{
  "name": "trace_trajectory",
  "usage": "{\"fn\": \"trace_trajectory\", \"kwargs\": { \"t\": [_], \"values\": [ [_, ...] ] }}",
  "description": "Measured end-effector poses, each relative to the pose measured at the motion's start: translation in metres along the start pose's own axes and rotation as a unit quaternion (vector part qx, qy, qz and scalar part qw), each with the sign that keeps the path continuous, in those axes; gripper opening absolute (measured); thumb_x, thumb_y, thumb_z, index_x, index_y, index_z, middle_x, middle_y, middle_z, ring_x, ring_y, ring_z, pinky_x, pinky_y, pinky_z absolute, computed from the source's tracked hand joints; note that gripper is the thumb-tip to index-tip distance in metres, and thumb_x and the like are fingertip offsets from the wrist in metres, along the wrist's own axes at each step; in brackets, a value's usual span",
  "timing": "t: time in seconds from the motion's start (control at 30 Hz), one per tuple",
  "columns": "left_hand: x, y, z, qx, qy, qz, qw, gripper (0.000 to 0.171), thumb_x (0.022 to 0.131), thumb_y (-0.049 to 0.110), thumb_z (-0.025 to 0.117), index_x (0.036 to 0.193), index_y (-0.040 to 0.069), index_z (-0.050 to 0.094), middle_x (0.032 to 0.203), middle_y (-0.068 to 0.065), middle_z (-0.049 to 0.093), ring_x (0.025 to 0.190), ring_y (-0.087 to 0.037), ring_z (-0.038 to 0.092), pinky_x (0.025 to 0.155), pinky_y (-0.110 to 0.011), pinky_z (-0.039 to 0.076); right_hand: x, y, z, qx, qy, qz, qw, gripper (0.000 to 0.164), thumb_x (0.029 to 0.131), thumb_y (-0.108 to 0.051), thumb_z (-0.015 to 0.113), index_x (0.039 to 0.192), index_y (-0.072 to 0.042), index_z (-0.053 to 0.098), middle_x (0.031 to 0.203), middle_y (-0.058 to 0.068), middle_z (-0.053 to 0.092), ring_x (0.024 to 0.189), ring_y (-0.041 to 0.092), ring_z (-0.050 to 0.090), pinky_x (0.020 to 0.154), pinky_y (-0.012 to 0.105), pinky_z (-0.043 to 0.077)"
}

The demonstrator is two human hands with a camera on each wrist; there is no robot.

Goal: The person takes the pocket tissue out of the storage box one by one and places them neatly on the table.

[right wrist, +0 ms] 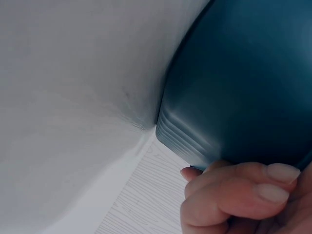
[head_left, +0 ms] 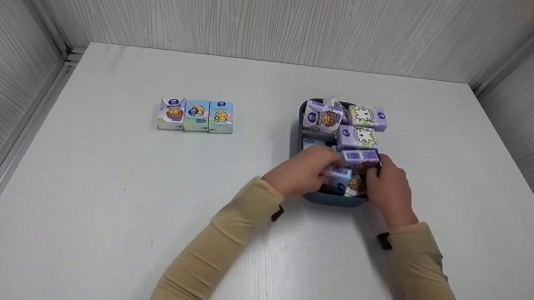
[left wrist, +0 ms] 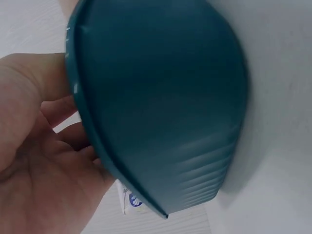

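Note:
A dark teal plastic basket (head_left: 335,199) on the table is heaped with small cartoon-printed tissue packs. Over its left rim reaches my left hand (head_left: 303,169), fingers bent down inside, against a blue tissue pack (head_left: 340,180); whether they grip it is hidden. At the opposite rim my right hand (head_left: 391,191) pinches the right end of a tilted purple tissue pack (head_left: 361,157). The left wrist view has the left hand (left wrist: 44,126) beside the basket wall (left wrist: 161,97). In the right wrist view, curled fingers of the right hand (right wrist: 239,195) lie against the basket's outside (right wrist: 234,87).
Three tissue packs (head_left: 196,116) stand side by side in a row on the white table (head_left: 109,212), left of the basket. Two purple-and-white packs (head_left: 366,117) lean over the basket's far right rim. Wood-grain panels (head_left: 284,18) enclose the table at the back and sides.

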State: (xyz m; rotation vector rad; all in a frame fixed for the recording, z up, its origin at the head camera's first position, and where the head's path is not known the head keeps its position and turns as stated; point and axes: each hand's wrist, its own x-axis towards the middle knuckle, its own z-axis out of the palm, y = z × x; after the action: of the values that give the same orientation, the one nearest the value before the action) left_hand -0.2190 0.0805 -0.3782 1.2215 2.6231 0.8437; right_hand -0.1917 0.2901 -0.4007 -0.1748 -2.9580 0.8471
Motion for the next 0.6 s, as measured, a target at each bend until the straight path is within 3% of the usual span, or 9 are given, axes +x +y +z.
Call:
{"fn": "trace_trajectory", "kwargs": {
  "t": [0.3, 0.6],
  "values": [
    [-0.005, 0.001, -0.007, -0.033, 0.050, 0.012, 0.9981, 0.031, 0.090, -0.002, 0.059, 0.118, 0.010, 0.060, 0.109, -0.003, 0.054, 0.098, -0.013, 0.050, 0.088, -0.023, 0.042, -0.001, -0.001, 0.000, 0.003, -0.001, -0.001, 1.000, 0.045, 0.098, -0.017, 0.037, 0.137, 0.006, 0.043, 0.127, 0.028, 0.053, 0.105, 0.036, 0.056, 0.089, 0.053, 0.044],
    [-0.007, 0.001, -0.013, -0.053, 0.070, 0.008, 0.9961, 0.033, 0.092, 0.002, 0.060, 0.124, 0.011, 0.057, 0.118, -0.004, 0.051, 0.109, -0.012, 0.049, 0.096, -0.021, 0.038, -0.001, 0.000, 0.000, 0.007, 0.001, 0.000, 1.000, 0.046, 0.098, -0.017, 0.037, 0.138, 0.006, 0.042, 0.129, 0.028, 0.052, 0.110, 0.038, 0.055, 0.091, 0.053, 0.043]
  ]
}}
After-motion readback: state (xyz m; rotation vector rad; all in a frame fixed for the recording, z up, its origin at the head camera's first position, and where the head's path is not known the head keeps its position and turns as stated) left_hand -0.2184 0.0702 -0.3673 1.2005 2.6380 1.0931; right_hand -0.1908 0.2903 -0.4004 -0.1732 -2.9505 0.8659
